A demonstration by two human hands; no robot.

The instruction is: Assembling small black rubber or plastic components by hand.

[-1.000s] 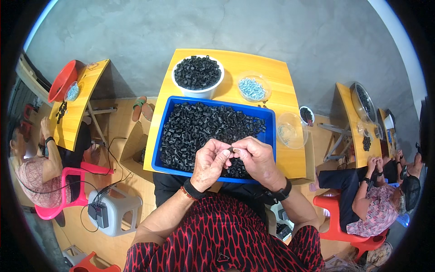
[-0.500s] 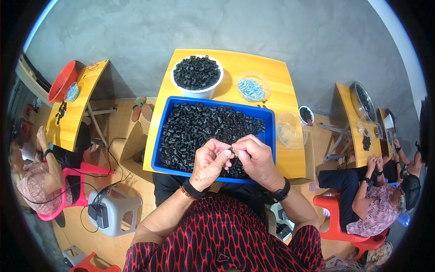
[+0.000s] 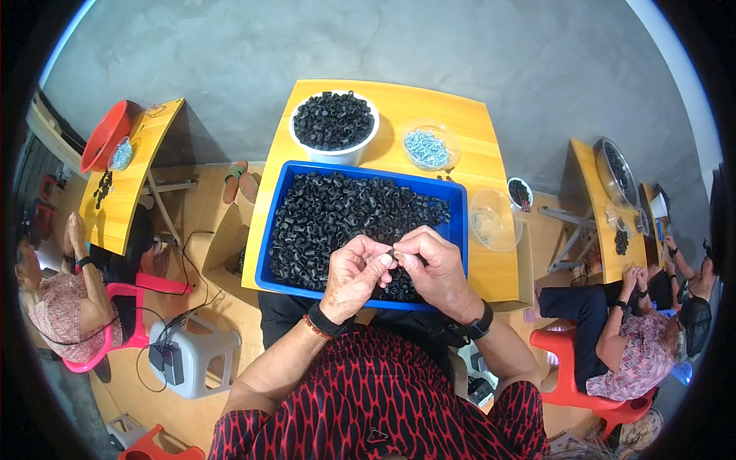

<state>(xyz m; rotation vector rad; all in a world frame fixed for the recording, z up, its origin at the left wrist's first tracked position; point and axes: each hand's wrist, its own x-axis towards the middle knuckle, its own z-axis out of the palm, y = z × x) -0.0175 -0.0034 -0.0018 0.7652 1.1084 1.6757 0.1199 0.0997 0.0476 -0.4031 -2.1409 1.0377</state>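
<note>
Past the back left of the blue tray [image 3: 265,264] sits a white tub [image 3: 337,158] full of little black bits, and above the tray's near side the left hand [image 3: 356,272] pinches one small dark piece [image 3: 393,254]. The piece sits between both hands' fingertips, about as near to each, but which way its long side points cannot be told. The right hand [image 3: 433,270] pinches it too, and no writing on the tray or tub can be read.
</note>
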